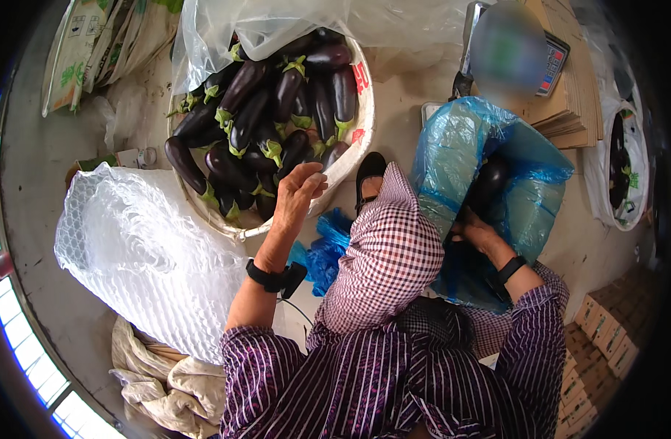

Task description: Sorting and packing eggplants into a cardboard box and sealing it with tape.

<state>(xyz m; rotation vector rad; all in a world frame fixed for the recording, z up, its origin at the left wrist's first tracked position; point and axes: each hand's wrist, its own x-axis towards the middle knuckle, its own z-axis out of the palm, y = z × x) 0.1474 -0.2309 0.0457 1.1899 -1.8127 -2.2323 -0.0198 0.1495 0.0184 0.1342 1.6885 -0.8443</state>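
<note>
My left hand [301, 189] hovers at the near right part of a large round basket [364, 88], with its fingers apart and nothing seen between them. Many dark purple eggplants [247, 88] with green caps fill the basket. My right hand [475, 230] reaches into a container lined with a blue plastic bag [538, 203], on my right. Inside that bag a dark eggplant [492, 175] lies just beyond my right fingers. Shadow and the dark contents hide the fingertips, so a hold cannot be made out.
A roll of clear bubble wrap [149, 247] lies at left, near crumpled cloth [187, 389]. Clear plastic sheeting [291, 22] covers the basket's far edge. Crumpled blue plastic [330, 247] lies by my knee. A scale's keypad [552, 63] and flat cardboard [574, 93] are at far right; stacked cartons [604, 329] stand at lower right.
</note>
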